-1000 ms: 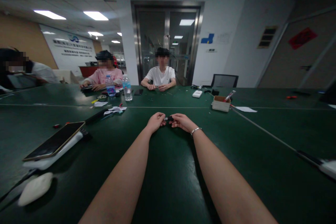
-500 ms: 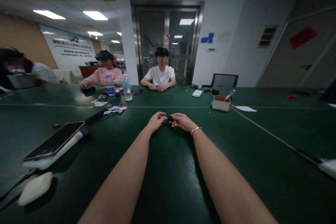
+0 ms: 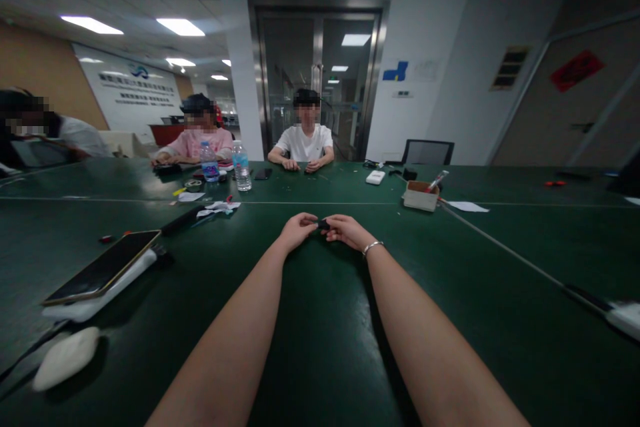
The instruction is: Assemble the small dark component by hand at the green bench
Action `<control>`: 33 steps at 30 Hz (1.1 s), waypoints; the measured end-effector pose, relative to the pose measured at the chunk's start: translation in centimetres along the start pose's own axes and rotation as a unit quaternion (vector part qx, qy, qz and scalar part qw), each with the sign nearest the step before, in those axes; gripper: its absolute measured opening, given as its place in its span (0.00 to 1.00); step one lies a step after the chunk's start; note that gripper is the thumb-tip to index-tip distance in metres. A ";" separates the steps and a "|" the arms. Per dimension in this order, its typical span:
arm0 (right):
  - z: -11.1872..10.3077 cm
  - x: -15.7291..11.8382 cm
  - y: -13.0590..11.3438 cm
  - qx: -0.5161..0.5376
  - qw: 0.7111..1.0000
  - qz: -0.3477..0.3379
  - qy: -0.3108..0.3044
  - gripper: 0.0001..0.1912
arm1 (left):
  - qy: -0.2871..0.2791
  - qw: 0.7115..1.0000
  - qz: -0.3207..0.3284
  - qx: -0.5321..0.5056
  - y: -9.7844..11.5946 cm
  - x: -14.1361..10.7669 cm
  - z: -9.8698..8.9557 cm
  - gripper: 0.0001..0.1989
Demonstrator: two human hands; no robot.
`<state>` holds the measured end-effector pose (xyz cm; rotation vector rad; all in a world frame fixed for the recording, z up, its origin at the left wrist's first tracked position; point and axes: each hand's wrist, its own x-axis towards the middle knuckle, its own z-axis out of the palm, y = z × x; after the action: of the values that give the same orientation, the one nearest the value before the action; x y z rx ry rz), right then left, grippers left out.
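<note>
left fingers [image 3: 308, 217] crept closer; right fingers [image 3: 335, 220] pinch black piece [image 3: 323, 224]

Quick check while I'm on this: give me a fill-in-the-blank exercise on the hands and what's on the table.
1. The silver bracelet is on the person's ____ wrist.
2. The small object held by the right hand, close to the fingertips of the left hand, looks ____ in colour.
3. The large phone lies on top of a ____ slab.
4. Standing on the green table are ____ plastic bottles.

Missing words: right; black; white; two.
</note>
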<state>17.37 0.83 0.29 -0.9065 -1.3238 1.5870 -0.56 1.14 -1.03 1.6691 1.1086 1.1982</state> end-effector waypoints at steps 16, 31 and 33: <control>0.0 0.0 0.2 -0.022 1.000 -0.008 -0.014 0.12 | -0.010 0.998 -0.026 -0.064 1.1 -0.5 -0.3 0.17; -0.1 -0.1 0.1 0.001 1.000 -0.002 -0.011 0.04 | -0.004 0.999 -0.033 -0.014 0.1 0.1 0.0 0.13; -0.1 -0.1 0.1 0.000 1.000 -0.001 -0.010 0.04 | 0.000 0.999 -0.033 -0.016 0.3 0.0 -0.1 0.14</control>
<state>17.45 0.78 0.19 -0.8903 -1.3382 1.5993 -0.56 1.04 -0.75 1.5966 1.1302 1.1694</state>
